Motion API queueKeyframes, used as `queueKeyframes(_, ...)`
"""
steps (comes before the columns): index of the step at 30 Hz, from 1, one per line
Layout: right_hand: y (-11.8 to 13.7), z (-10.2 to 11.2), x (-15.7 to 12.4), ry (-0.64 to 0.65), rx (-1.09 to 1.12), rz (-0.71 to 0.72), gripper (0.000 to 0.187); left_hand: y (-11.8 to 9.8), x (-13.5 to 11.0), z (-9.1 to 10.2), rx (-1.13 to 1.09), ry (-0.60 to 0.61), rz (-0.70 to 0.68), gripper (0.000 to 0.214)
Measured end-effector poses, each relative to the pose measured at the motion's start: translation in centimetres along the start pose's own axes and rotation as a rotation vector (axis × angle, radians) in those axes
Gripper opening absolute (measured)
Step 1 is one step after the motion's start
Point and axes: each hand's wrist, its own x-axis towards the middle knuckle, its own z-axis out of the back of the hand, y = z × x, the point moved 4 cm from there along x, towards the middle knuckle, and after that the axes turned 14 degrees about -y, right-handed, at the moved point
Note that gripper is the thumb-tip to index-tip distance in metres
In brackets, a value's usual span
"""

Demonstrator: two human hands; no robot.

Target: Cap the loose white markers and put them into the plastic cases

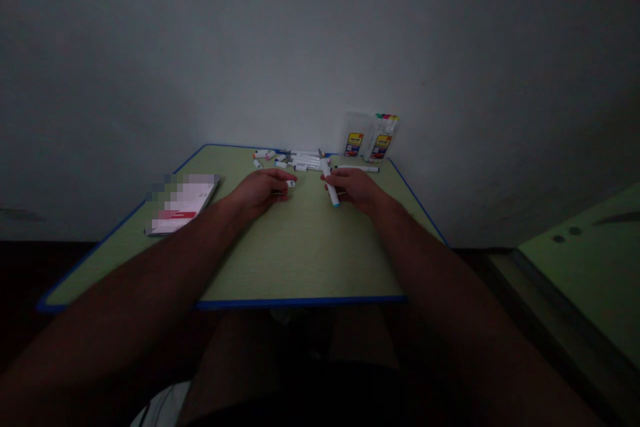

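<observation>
My right hand (pixel 357 188) is closed around a white marker (pixel 329 185) with a teal end, tilted with its dark tip pointing away from me. My left hand (pixel 263 188) rests on the green table (pixel 280 260), fingers curled and pinching a small white cap (pixel 291 183). The two hands sit a short gap apart near the table's middle. Behind them, against the wall, lies a loose heap of white markers and caps (pixel 295 160).
A booklet (pixel 183 203) lies at the table's left side. Clear marker packs (pixel 370 137) stand against the wall at the back right. Another green table (pixel 595 267) stands to the right. The table's blue front edge (pixel 300 302) is above my knees.
</observation>
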Motion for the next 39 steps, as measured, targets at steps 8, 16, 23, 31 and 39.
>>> queueKeyframes(8,-0.3,0.1,0.3,0.035,-0.009,0.024,0.002,0.1,0.2,-0.1,-0.041,0.027,0.001,0.024)
queueKeyframes(16,-0.3,0.5,0.8,-0.035,-0.094,0.099,0.008,-0.1,0.5,0.2,-0.086,-0.039,-0.019,0.019)
queueKeyframes(23,-0.3,1.0,1.3,-0.102,-0.203,0.196,0.006,-0.4,0.4,0.5,-0.111,-0.118,-0.039,0.018)
queueKeyframes(31,0.0,0.9,0.8,-0.038,-0.300,0.303,0.009,-0.2,0.8,0.6,-0.081,-0.113,-0.056,0.019)
queueKeyframes(39,0.5,0.7,0.3,-0.050,-0.357,0.296,0.007,0.0,0.8,0.5,-0.040,-0.098,-0.086,0.018)
